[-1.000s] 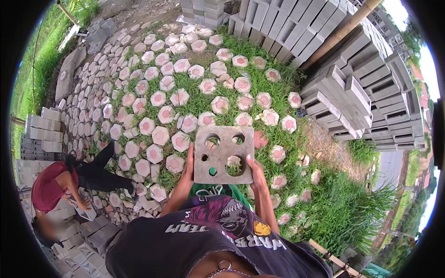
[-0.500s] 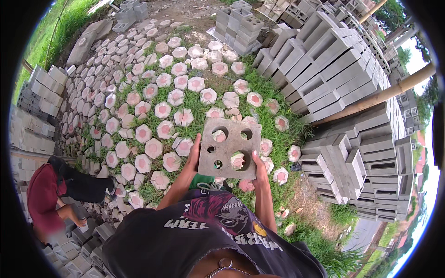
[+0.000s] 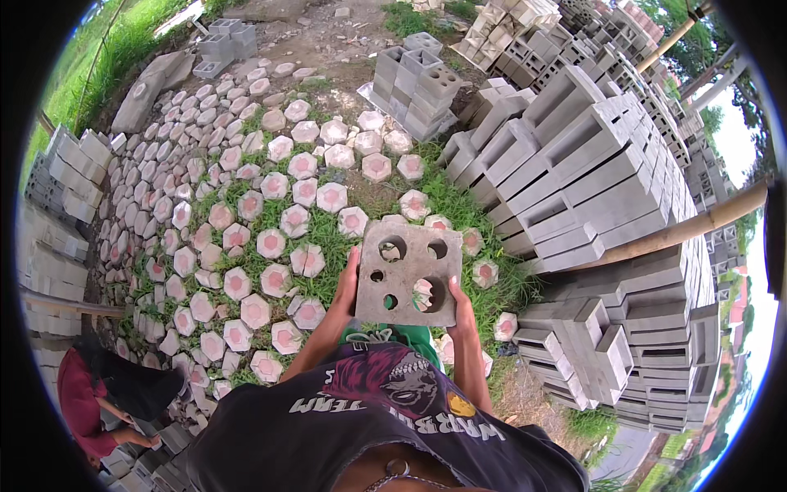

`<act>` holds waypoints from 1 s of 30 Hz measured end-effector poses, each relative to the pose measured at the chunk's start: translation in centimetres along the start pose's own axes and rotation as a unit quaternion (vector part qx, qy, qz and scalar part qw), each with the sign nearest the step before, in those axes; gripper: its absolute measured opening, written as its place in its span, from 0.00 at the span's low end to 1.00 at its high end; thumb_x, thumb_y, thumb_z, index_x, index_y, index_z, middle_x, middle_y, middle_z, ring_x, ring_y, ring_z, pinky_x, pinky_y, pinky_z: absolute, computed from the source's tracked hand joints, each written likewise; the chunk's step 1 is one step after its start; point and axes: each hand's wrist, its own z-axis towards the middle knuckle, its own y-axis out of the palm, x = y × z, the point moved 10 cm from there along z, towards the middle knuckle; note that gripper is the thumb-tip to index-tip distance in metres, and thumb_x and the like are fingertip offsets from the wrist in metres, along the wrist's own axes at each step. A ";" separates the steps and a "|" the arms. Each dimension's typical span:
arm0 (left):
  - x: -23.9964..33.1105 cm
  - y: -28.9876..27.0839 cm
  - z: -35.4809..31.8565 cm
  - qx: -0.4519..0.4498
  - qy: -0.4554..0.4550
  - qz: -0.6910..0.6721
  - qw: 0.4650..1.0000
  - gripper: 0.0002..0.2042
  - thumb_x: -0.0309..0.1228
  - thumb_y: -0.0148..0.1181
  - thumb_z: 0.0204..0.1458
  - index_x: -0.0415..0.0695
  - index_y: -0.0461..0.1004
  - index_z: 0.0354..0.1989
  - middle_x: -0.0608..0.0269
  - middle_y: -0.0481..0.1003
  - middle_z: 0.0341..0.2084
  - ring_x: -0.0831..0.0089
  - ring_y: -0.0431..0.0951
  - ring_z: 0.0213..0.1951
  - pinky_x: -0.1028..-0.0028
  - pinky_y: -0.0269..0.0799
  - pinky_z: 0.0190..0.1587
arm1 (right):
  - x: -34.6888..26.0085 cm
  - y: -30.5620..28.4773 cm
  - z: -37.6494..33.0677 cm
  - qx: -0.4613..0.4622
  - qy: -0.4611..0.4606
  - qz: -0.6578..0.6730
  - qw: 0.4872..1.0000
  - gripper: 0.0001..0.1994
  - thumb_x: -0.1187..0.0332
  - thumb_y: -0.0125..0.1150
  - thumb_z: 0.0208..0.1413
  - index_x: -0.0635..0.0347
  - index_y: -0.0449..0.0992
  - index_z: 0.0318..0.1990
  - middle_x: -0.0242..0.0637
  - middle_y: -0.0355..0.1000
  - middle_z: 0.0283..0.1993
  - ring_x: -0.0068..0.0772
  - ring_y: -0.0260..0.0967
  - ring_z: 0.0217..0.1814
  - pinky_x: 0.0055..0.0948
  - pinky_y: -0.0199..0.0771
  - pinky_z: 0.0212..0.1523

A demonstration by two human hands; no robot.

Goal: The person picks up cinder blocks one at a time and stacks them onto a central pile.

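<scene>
A grey concrete block (image 3: pixel 402 275) with several round holes of different sizes is held up in front of my body. My left hand (image 3: pixel 347 287) grips its left side, fingers mostly hidden behind the edge. On the opposite side my right hand (image 3: pixel 461 310) presses against the block, thumb along its right edge. Through the holes I see bits of green and pale stone. Below the block, green cloth (image 3: pixel 418 338) and the front of my dark printed shirt show.
Hexagonal pavers (image 3: pixel 270 243) with reddish centres lie in grass ahead and to the left. Tall stacks of hollow blocks (image 3: pixel 586 176) stand at right, crossed by a bamboo pole (image 3: pixel 680 225). A smaller block stack (image 3: pixel 416 86) stands farther off. A person in maroon (image 3: pixel 82 402) bends at lower left.
The view has shifted forward over the pavers, with the block still between my hands. The person at lower left has bent lower, arms reaching toward the blocks there.
</scene>
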 end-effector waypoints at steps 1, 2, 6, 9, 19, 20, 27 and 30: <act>0.2 0.4 1.6 0.002 -0.013 -0.002 1.000 0.33 0.61 0.40 0.58 0.41 0.71 0.53 0.61 0.76 0.41 0.71 0.76 0.40 0.71 0.71 0.46 | -1.3 0.8 1.6 -0.025 0.002 -0.004 1.000 0.26 0.50 0.55 0.59 0.65 0.70 0.53 0.42 0.73 0.48 0.35 0.72 0.45 0.34 0.72 0.47; 0.7 0.5 3.4 0.005 -0.022 -0.001 1.000 0.34 0.61 0.40 0.58 0.41 0.73 0.52 0.61 0.77 0.40 0.71 0.76 0.39 0.71 0.71 0.45 | -2.6 2.2 3.4 -0.054 0.003 -0.006 0.999 0.26 0.51 0.55 0.59 0.65 0.70 0.53 0.42 0.73 0.48 0.36 0.72 0.45 0.34 0.72 0.48; 3.2 -0.9 12.4 0.066 0.039 0.051 0.996 0.35 0.63 0.39 0.57 0.41 0.74 0.48 0.61 0.77 0.39 0.71 0.76 0.37 0.70 0.72 0.42 | -7.9 5.4 11.5 -0.089 0.027 -0.040 0.995 0.26 0.49 0.55 0.58 0.64 0.70 0.53 0.40 0.73 0.46 0.36 0.71 0.44 0.35 0.72 0.48; 5.2 2.0 17.5 0.054 0.043 -0.024 0.997 0.36 0.64 0.37 0.57 0.40 0.75 0.47 0.60 0.77 0.39 0.71 0.76 0.36 0.70 0.72 0.41 | -12.1 7.1 17.9 -0.116 0.024 -0.063 0.991 0.28 0.47 0.57 0.57 0.63 0.70 0.53 0.40 0.73 0.46 0.36 0.71 0.43 0.34 0.72 0.48; 12.2 5.5 24.0 0.124 0.122 -0.080 0.981 0.39 0.64 0.33 0.58 0.36 0.71 0.52 0.55 0.77 0.42 0.69 0.77 0.38 0.70 0.73 0.43 | -17.6 13.4 31.3 -0.195 0.131 -0.160 0.959 0.33 0.46 0.56 0.57 0.65 0.65 0.59 0.43 0.69 0.56 0.38 0.67 0.56 0.36 0.65 0.58; 13.1 5.3 24.7 0.137 0.133 -0.080 0.978 0.39 0.64 0.33 0.58 0.36 0.72 0.51 0.55 0.77 0.42 0.68 0.77 0.38 0.70 0.73 0.43 | -17.9 14.1 32.5 -0.198 0.135 -0.163 0.957 0.33 0.46 0.56 0.57 0.65 0.65 0.59 0.43 0.69 0.56 0.38 0.67 0.56 0.36 0.65 0.58; 20.6 4.8 30.8 0.159 0.150 -0.065 0.974 0.40 0.65 0.34 0.56 0.36 0.72 0.52 0.53 0.76 0.43 0.66 0.77 0.40 0.70 0.72 0.44 | -20.1 21.2 39.8 -0.223 0.125 -0.176 0.951 0.31 0.47 0.56 0.57 0.66 0.67 0.57 0.43 0.70 0.54 0.37 0.69 0.53 0.36 0.66 0.56; 23.7 1.6 36.7 0.155 0.149 -0.035 0.976 0.41 0.66 0.34 0.56 0.35 0.71 0.53 0.52 0.76 0.44 0.66 0.75 0.42 0.69 0.70 0.47 | -21.6 24.6 43.1 -0.218 0.101 -0.145 0.960 0.31 0.46 0.57 0.56 0.65 0.68 0.56 0.43 0.71 0.52 0.37 0.70 0.51 0.36 0.68 0.53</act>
